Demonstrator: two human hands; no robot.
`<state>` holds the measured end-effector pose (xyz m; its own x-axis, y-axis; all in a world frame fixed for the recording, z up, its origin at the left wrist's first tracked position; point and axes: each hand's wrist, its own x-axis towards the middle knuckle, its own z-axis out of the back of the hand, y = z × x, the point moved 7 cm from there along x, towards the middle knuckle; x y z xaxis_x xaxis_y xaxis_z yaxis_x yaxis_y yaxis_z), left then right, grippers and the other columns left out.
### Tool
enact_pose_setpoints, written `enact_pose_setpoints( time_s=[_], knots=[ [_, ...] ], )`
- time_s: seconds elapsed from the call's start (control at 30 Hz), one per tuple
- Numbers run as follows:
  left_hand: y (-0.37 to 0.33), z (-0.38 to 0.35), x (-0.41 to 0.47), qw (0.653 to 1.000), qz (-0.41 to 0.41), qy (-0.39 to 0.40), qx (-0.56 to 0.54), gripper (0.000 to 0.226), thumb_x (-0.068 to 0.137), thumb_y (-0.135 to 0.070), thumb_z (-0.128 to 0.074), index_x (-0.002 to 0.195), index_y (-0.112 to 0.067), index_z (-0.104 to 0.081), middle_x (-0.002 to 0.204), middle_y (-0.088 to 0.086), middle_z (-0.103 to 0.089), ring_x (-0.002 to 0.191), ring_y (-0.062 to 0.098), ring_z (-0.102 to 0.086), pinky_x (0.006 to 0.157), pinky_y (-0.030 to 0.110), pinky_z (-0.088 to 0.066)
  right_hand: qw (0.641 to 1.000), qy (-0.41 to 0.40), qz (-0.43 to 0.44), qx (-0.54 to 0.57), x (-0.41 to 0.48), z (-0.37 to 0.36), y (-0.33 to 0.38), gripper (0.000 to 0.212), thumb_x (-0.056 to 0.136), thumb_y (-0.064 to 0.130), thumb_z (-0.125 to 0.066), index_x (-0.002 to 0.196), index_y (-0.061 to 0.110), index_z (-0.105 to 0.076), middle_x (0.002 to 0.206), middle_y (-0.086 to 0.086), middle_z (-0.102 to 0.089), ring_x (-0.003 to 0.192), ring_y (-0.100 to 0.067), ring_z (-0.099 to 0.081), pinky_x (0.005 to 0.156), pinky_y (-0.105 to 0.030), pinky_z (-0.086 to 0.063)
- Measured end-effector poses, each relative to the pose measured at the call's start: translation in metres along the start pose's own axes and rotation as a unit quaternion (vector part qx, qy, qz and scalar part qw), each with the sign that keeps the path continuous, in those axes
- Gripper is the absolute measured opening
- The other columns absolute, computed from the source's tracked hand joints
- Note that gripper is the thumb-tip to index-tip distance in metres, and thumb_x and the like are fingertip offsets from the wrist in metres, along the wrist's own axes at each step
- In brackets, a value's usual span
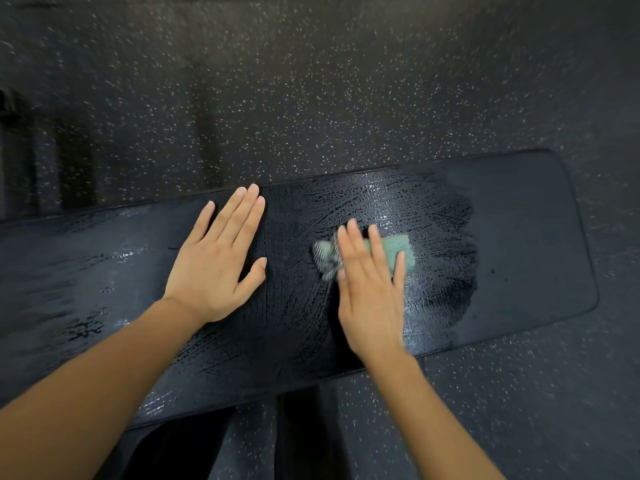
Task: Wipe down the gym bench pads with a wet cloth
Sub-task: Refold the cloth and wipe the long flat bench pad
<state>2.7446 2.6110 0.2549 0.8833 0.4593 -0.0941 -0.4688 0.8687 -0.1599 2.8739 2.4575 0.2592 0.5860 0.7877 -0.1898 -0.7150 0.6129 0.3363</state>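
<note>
Head view: flat left hand (216,258) rests on bench pad (519,230) while flat right hand (370,292) presses green cloth (398,251).

Right hand (372,292) flat on green cloth (398,252), left hand (216,261) flat on wet bench pad (519,237)

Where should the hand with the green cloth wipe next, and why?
Probably the right hand should slide the green cloth toward the right end of the bench pad. That end looks dull and dry, while the middle shines with wet streaks.

cloth (398,252) on bench pad (519,237), right of left hand (216,258)
</note>
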Motion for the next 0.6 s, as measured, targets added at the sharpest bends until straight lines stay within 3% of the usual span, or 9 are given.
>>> enact_pose_setpoints(
  time_s=[0.23, 0.37, 0.6],
  knots=[
    [0.0, 0.0, 0.0, 1.0, 0.001, 0.001, -0.004, 0.073, 0.097, -0.044, -0.028, 0.158, -0.006, -0.014, 0.166, 0.007, -0.009, 0.154, 0.02, -0.005, 0.124, 0.045, -0.008, 0.999, -0.017, -0.033, 0.0, 0.042, 0.013, -0.003, 0.054, 0.103, 0.027, -0.019, 0.157, 0.029, -0.014, 0.163, 0.017, -0.005, 0.15, -0.008, 0.008, 0.118, -0.044, 0.012],
    [0.0, 0.0, 0.0, 1.0, 0.001, 0.0, -0.006, 0.073, 0.097, -0.045, -0.028, 0.158, -0.006, -0.014, 0.166, 0.007, -0.008, 0.154, 0.02, -0.005, 0.124, 0.045, -0.008, 1.0, -0.006, -0.031, -0.001, 0.002, 0.004, -0.003, 0.056, 0.1, 0.031, -0.014, 0.157, 0.03, -0.012, 0.163, 0.019, -0.002, 0.15, -0.006, 0.01, 0.119, -0.044, 0.01],
    [-0.001, 0.0, 0.0, 1.0, -0.001, -0.001, -0.004, 0.073, 0.097, -0.044, -0.027, 0.157, -0.004, -0.015, 0.166, 0.009, -0.009, 0.154, 0.021, -0.006, 0.124, 0.046, -0.009, 1.0, 0.009, -0.004, -0.009, -0.077, -0.01, -0.004, 0.057, 0.099, 0.026, -0.027, 0.155, 0.03, -0.02, 0.162, 0.019, -0.011, 0.151, -0.011, -0.005, 0.119, -0.046, 0.0]
  ],
)
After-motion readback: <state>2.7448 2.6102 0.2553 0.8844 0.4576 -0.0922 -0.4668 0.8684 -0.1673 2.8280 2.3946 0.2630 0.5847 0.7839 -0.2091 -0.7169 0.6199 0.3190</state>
